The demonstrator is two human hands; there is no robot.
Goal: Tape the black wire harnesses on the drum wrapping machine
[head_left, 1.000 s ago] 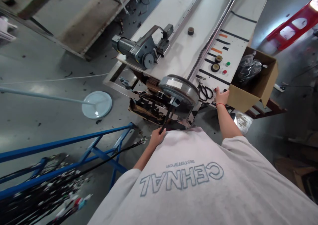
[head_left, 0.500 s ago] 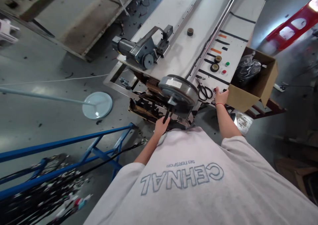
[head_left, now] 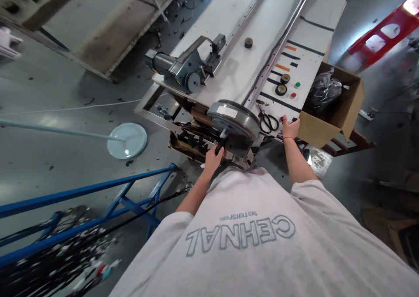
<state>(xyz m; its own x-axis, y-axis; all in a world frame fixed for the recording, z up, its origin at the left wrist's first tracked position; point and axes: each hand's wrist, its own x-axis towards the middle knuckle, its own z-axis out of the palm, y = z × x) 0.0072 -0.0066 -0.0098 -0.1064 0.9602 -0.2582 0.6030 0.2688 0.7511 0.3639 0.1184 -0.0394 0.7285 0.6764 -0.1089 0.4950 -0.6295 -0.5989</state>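
My left hand (head_left: 213, 159) is closed round a black handle (head_left: 221, 145) below the round metal wheel housing (head_left: 234, 121) at the near end of the long white bench (head_left: 242, 76). At the bench's near right corner, my right hand (head_left: 290, 126) rests by a red button, its fingers curled over the edge; what they hold, if anything, is too small to make out. Black-handled scissors (head_left: 269, 122) lie between the housing and my right hand. Beyond them are two tape rolls (head_left: 281, 89), a green button (head_left: 297, 84) and a red button (head_left: 293, 95).
A grey motor unit (head_left: 180, 67) is mounted at the bench's left edge. An open cardboard box (head_left: 352, 109) with a plastic bag stands right of the bench. On the left are a blue metal frame (head_left: 98, 190) with cables and a round pale-blue base (head_left: 132, 140) with a pole.
My left hand and the black handle have shifted slightly up, closer to the wheel housing. My right hand stays at the bench corner. The whole view has moved a little.
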